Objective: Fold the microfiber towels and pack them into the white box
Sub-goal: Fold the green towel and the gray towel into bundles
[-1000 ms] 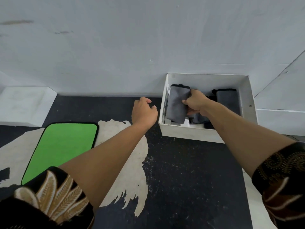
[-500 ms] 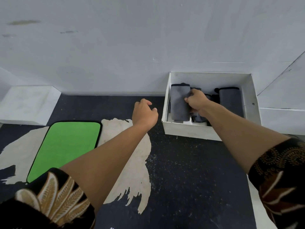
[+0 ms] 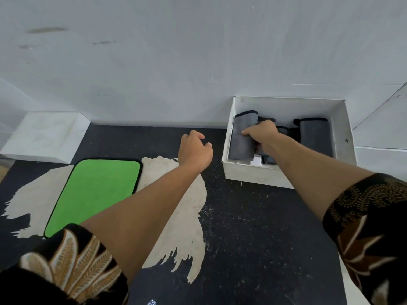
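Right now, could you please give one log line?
right hand grips left grey towel in white box | left hand empty | green towel flat

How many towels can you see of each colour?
Green towel: 1, lying flat.
Grey towels: 2 clear ones in the white box, the left towel and the right towel. The right hand hides more grey cloth between them.
Total: 3 for sure.

Right hand pinches grey towel in white box; left hand idle.
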The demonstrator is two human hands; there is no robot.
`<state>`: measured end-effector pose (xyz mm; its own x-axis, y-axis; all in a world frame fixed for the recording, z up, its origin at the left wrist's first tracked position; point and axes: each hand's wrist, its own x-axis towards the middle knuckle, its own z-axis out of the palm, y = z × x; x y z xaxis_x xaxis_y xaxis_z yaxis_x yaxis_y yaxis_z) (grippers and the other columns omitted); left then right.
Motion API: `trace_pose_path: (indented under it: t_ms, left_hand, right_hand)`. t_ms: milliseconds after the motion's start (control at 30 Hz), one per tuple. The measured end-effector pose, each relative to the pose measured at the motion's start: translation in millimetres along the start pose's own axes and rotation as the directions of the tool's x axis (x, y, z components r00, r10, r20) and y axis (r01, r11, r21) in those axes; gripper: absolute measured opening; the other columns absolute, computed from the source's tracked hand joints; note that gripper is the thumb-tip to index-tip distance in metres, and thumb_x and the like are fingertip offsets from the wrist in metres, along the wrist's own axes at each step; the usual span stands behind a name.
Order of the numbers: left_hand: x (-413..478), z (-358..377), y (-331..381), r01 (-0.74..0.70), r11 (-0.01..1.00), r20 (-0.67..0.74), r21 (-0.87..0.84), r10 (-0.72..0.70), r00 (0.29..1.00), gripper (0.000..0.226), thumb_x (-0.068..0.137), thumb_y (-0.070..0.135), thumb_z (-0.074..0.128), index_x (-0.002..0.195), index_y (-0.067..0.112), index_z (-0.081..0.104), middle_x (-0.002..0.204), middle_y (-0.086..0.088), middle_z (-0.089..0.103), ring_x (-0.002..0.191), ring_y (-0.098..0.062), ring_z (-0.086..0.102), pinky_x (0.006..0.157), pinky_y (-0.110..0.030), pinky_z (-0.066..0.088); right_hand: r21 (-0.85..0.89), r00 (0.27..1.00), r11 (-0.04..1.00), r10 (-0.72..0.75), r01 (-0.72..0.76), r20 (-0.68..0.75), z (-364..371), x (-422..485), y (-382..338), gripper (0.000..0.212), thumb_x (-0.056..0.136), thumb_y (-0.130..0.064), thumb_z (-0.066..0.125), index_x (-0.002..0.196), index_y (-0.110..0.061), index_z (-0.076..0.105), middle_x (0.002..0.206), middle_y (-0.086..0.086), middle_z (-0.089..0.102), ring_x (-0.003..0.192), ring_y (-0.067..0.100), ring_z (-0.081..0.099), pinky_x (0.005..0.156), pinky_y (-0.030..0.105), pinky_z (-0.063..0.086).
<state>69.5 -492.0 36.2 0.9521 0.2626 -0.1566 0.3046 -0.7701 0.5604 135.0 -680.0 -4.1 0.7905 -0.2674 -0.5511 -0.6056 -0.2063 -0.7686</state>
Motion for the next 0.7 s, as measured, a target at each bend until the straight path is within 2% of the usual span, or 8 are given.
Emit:
trace_pose_path:
  t_ms: [67, 167, 300, 333, 400, 433, 500, 700]
  left_hand:
    - [1, 0, 0, 0.003, 1.000, -0.002, -0.001, -0.003, 1.000, 0.033, 0.095, 0.026, 0.062, 0.126, 0.019, 0.054, 0.130, -0.005, 0.052, 0.106, -0.016, 0.058, 0.080, -0.024, 0.043]
    - [3, -1, 0, 0.005, 1.000, -0.001, -0.005, -0.005, 1.000, 0.032, 0.095, 0.026, 0.062, 0.126, 0.019, 0.054, 0.130, -0.004, 0.052, 0.101, -0.015, 0.057, 0.079, -0.024, 0.043]
    - [3, 0, 1, 0.003, 1.000, 0.004, -0.005, -0.003, 1.000, 0.032, 0.095, 0.025, 0.062, 0.125, 0.019, 0.054, 0.129, -0.004, 0.052, 0.101, -0.014, 0.056, 0.079, -0.024, 0.042]
    - [2, 0, 1, 0.000, 1.000, 0.005, -0.004, 0.000, 1.000, 0.032, 0.095, 0.025, 0.062, 0.126, 0.019, 0.054, 0.129, -0.004, 0.052, 0.103, -0.015, 0.057, 0.079, -0.023, 0.042]
    - [2, 1, 4, -0.008, 1.000, 0.013, -0.004, 0.008, 1.000, 0.032, 0.095, 0.024, 0.062, 0.126, 0.019, 0.054, 0.129, -0.004, 0.052, 0.104, -0.016, 0.057, 0.079, -0.023, 0.042]
    - [2, 2, 5, -0.014, 1.000, 0.021, -0.008, 0.014, 1.000, 0.032, 0.095, 0.024, 0.062, 0.126, 0.019, 0.054, 0.129, -0.004, 0.052, 0.100, -0.014, 0.055, 0.079, -0.024, 0.041]
    - [4, 2, 7, -0.023, 1.000, 0.039, -0.019, 0.024, 0.999, 0.032, 0.095, 0.025, 0.061, 0.125, 0.018, 0.054, 0.128, -0.004, 0.051, 0.094, -0.012, 0.051, 0.080, -0.026, 0.041]
    - [4, 2, 9, -0.041, 0.999, 0.052, -0.015, 0.042, 0.998, 0.033, 0.095, 0.025, 0.061, 0.126, 0.018, 0.054, 0.129, -0.003, 0.051, 0.094, -0.012, 0.051, 0.079, -0.026, 0.040]
  right_hand:
    - [0.131, 0.998, 0.989, 0.062, -0.064, 0.018, -1, -1, -2, 0.020, 0.075, -0.011, 0.073, 0.087, -0.007, 0.057, 0.101, 0.012, 0.064, 0.089, 0.026, 0.063, 0.082, 0.042, 0.058]
    - [0.256, 0.994, 0.961, 0.089, -0.102, 0.064, -6, -4, -8, 0.041, 0.075, -0.006, 0.065, 0.115, -0.004, 0.055, 0.103, 0.013, 0.061, 0.088, 0.026, 0.061, 0.073, 0.036, 0.054]
    - [0.342, 0.991, 0.933, 0.082, -0.114, 0.106, -6, 1, -9, 0.050, 0.077, 0.000, 0.066, 0.125, -0.005, 0.053, 0.112, 0.017, 0.062, 0.100, 0.033, 0.065, 0.083, 0.051, 0.057]
    - [0.279, 0.995, 0.957, 0.053, -0.076, 0.090, -2, 2, -8, 0.051, 0.078, -0.003, 0.069, 0.127, -0.006, 0.052, 0.114, 0.016, 0.063, 0.103, 0.033, 0.064, 0.085, 0.050, 0.056]
    - [-0.121, 0.998, 0.991, -0.052, 0.055, 0.027, 4, 3, -3, 0.056, 0.081, -0.016, 0.073, 0.131, -0.005, 0.049, 0.118, 0.013, 0.062, 0.110, 0.032, 0.061, 0.089, 0.039, 0.053]
    - [-0.366, 0.992, 0.924, -0.122, 0.109, -0.013, 6, 2, -3, 0.062, 0.083, -0.025, 0.073, 0.134, -0.003, 0.045, 0.122, 0.014, 0.060, 0.113, 0.033, 0.059, 0.086, 0.034, 0.050]
    - [-0.622, 0.974, 0.772, -0.216, 0.129, -0.067, 8, -2, -3, 0.071, 0.084, -0.040, 0.073, 0.136, -0.004, 0.040, 0.126, 0.017, 0.058, 0.115, 0.036, 0.057, 0.079, 0.036, 0.044]
    - [-0.762, 0.933, 0.643, -0.314, 0.073, -0.176, 2, -3, 0, 0.063, 0.090, -0.055, 0.060, 0.128, -0.007, 0.042, 0.126, 0.019, 0.052, 0.113, 0.039, 0.056, 0.078, 0.042, 0.045]
